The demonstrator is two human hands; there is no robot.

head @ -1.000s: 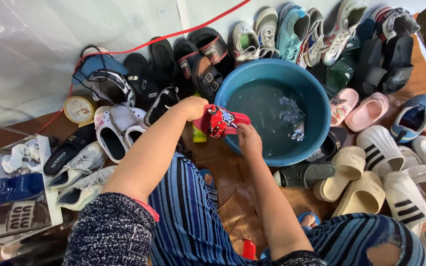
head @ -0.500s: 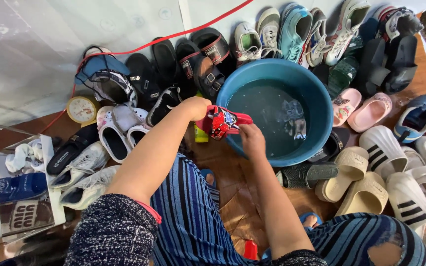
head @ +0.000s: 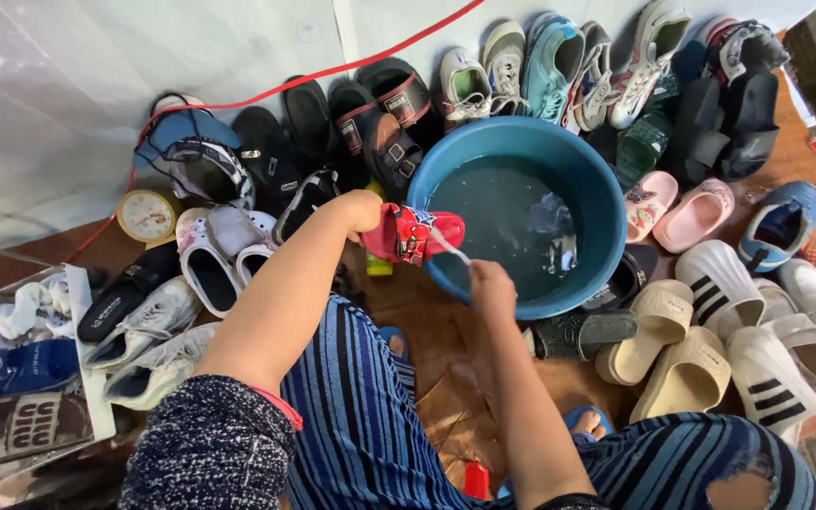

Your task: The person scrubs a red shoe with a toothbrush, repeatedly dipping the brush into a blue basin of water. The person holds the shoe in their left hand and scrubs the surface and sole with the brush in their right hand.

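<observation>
Red sandal [head: 411,232] looks light, wet and slippery; your left hand [head: 363,210] clamps its heel beside the basin [head: 589,179], your right hand [head: 491,283] closed around a brush [head: 450,246].

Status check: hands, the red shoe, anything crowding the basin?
Left hand grips red shoe at basin rim. Right hand holds thin white tool against shoe. Shoes ring the basin; black sandal touches it.

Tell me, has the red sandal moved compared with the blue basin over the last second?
No. The red sandal sits over the near-left rim of the blue basin as before, held in the left hand; only the camera view has shifted slightly.
</observation>
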